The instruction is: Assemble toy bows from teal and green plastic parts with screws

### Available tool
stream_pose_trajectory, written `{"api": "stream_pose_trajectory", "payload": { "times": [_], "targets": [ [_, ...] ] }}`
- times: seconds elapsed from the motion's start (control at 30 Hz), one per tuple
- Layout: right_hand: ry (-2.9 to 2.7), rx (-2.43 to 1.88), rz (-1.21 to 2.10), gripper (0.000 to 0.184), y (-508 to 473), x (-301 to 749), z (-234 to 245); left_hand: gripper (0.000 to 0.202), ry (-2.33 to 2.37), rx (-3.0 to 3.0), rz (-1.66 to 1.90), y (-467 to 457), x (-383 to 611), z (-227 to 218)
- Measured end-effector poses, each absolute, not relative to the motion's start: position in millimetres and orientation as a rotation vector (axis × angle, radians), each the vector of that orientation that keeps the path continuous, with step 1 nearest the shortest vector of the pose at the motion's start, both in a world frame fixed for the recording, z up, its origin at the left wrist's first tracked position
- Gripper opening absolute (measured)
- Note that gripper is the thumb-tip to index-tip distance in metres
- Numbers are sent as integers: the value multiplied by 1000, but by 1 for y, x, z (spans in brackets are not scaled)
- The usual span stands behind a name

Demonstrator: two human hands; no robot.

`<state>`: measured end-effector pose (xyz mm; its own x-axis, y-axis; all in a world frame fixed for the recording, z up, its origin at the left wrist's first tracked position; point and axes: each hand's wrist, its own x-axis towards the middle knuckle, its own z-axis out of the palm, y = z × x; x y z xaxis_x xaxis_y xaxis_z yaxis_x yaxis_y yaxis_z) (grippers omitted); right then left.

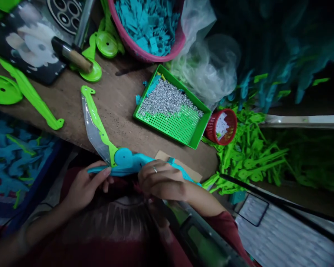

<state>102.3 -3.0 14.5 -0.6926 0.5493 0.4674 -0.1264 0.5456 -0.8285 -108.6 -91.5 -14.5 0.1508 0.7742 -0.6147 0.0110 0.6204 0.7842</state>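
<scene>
A plastic toy folding knife, seemingly, lies across both my hands at the table's near edge. It has a blue handle (126, 168) and a lime-green arm (98, 124) carrying a grey blade (94, 129), which points up and away to the left. My left hand (87, 183) pinches the thin left tip of the blue handle between thumb and fingers. Farther right, my right hand (161, 180), with a ring on one finger, closes over the handle's middle. A flat piece of brown cardboard (193, 170) lies just beyond that hand.
A green perforated tray (167, 128) holds many small silver metal pieces. Behind it stands a pink basin (144, 57) of blue parts. A red basket (232, 128) and a heap of green parts (247, 163) are at right. A wooden-handled tool (83, 61) lies upper left.
</scene>
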Motion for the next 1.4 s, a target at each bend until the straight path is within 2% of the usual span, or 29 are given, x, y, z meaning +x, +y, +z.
{"api": "stream_pose_trajectory", "payload": {
  "times": [0.1, 0.27, 0.37, 0.43, 0.47, 0.53, 0.6, 0.67, 0.8, 1.13, 1.2, 1.33, 1.4],
  "targets": [
    [-1827, -309, 1365, 33, 1, 102, 6, 43, 1333, 719, 614, -93, -109, -17],
    [-2008, -113, 1472, 38, 10, 95, -14, 47, 1386, 674, 582, -96, -111, -24],
    [-2121, -185, 1665, 46, 14, 99, 4, 49, 1380, 653, 576, -96, -111, -25],
    [-2124, -385, 1698, 42, 23, 110, 26, 51, 1380, 643, 566, -96, -110, -22],
    [-2053, -500, 1600, 34, 32, 117, 36, 51, 1391, 635, 560, -96, -109, -20],
    [-1770, -648, 1193, 16, 60, 133, 46, 52, 1426, 598, 562, -95, -107, -16],
    [-1401, -666, 691, 17, 94, 148, 39, 54, 1432, 539, 589, -95, -105, -15],
    [-1238, -760, 528, 14, 125, 159, 22, 57, 1439, 493, 613, -97, -104, -16],
    [-1213, -957, 525, 18, 148, 169, -5, 54, 1517, 495, 600, -100, -104, -19],
    [-1240, -1046, 507, 26, 149, 174, -11, 55, 1530, 519, 584, -98, -105, -15],
    [-1244, -1028, 524, 25, 150, 172, -7, 54, 1520, 518, 634, -101, -105, -19],
    [-1221, -882, 592, 8, 119, 149, 27, 49, 1457, 572, 715, -102, -104, -27],
    [-1269, -900, 780, 12, 84, 134, 48, 49, 1378, 654, 736, -100, -104, -28]
  ]
}}
